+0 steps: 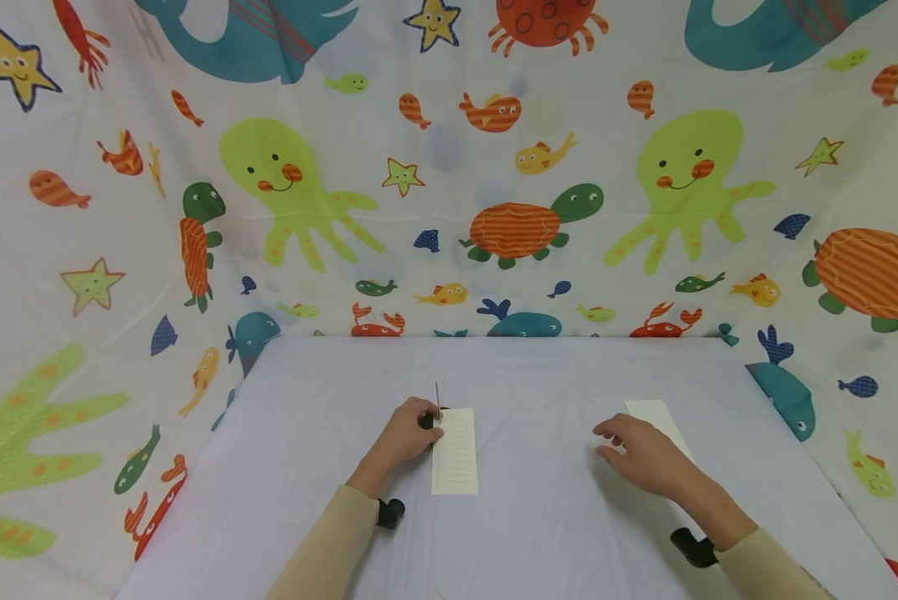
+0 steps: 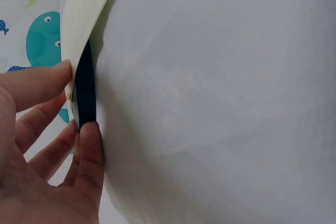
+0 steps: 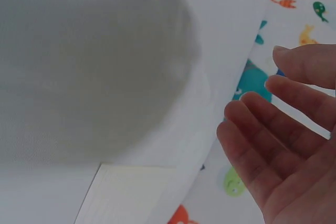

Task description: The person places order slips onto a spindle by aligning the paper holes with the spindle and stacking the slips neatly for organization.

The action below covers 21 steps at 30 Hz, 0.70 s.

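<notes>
Left hand pinches lined paper, dark strip behind, likely lifting step; right hand, loose near another paper, probably needed next to steady it.

You have a white cloth spread before you. Along its far edge you face a white curtain printed with two green octopuses, a turtle between them, a yellow starfish at left and a larger turtle at right.
</notes>
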### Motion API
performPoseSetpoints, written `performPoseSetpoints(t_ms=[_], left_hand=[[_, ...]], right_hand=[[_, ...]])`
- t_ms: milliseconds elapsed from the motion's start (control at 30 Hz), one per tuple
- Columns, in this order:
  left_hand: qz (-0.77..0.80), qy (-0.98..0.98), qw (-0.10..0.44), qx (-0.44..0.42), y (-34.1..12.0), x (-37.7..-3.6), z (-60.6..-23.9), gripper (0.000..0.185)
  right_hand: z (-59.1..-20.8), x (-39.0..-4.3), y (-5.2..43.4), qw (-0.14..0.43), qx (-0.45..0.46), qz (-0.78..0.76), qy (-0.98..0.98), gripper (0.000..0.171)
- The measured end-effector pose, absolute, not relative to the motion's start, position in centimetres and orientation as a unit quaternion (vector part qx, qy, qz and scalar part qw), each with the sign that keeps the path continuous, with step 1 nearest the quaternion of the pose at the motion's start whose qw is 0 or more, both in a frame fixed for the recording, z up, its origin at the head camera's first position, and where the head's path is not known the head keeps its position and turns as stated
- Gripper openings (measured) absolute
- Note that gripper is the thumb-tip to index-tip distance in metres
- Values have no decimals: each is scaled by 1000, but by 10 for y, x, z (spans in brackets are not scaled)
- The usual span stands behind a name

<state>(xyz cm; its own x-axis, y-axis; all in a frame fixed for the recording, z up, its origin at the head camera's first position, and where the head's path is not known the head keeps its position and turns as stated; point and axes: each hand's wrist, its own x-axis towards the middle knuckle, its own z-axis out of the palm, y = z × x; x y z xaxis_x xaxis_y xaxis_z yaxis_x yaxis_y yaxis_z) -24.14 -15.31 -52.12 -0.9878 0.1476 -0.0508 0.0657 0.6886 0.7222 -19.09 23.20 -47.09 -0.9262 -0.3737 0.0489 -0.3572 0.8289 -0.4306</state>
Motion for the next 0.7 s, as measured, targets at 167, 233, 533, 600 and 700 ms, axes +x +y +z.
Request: performPoseSetpoints(t_ms=[167,233,533,600,700], left_hand=[[387,919,56,52,-153,-242,-521,20],[386,919,58,50,-153,-242,-521,20],[390,918,57,49,-154,-242,-520,21],[388,918,58,50,-153,-242,-519,21],[388,918,60,51,-152,-242,-520,21]], right_hand=[[-476,-196,246,2,-189,-205,960,25],[-477,-198,252,-5,-186,-198,962,26],[-479,-208,273,2,-169,-165,972,31],[-479,-210,279,11,-158,-160,974,33],[-480,-212,287,27,-141,-155,977,36]])
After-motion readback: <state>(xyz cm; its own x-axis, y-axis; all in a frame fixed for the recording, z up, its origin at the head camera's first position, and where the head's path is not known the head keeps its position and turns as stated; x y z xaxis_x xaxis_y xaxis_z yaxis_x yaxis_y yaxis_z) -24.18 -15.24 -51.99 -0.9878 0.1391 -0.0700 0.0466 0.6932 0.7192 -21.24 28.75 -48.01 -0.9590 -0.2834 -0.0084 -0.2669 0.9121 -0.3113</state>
